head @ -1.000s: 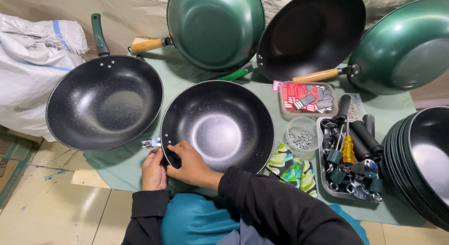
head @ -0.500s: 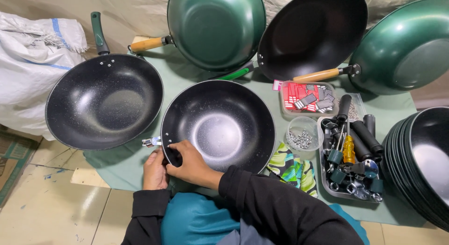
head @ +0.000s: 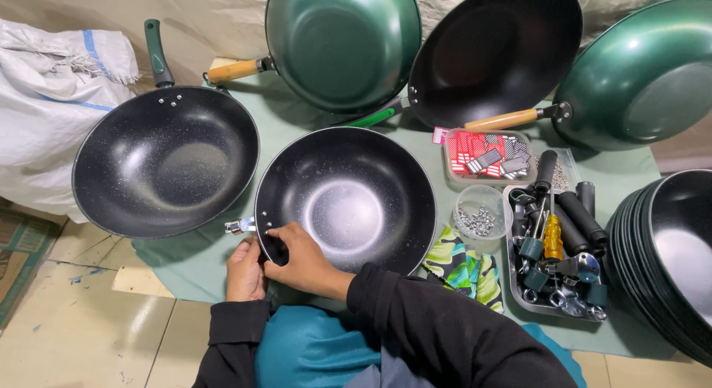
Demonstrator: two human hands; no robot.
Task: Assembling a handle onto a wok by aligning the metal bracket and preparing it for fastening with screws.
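Hardly anything has moved since a moment ago: both hands stay at the near-left rim of the black wok, and the wok itself sits where it did on the green cloth.

The right hand (head: 300, 256) lies curled over the rim of the black speckled wok (head: 346, 200), its fingers (head: 276, 244) pressed together and bent down inside the bowl, thumb hidden beneath. The left hand (head: 245, 269) is tucked under the same rim from outside, fingers closed against the underside; I cannot tell whether they pinch anything there. Just above the left fingers a small metal handle bracket (head: 239, 226) sticks out from the wok's wall, with two rivets showing beside it.

Further left of the fingers lies a second black wok with a green handle (head: 165, 160), its rim just beside the held one. Beyond the fingers, up against the backdrop, lean a green wok with a wooden handle (head: 343, 43), a black wok (head: 495, 56) and another green wok (head: 644, 73). To the right of the fingers, past the bowl, stand a clear cup of screws (head: 479, 213), a tray of red-and-white labels (head: 489, 154), a metal tray of tools and black handles (head: 558, 247), a patterned cloth (head: 463, 266), and a stack of black woks (head: 667, 262) at the far edge.
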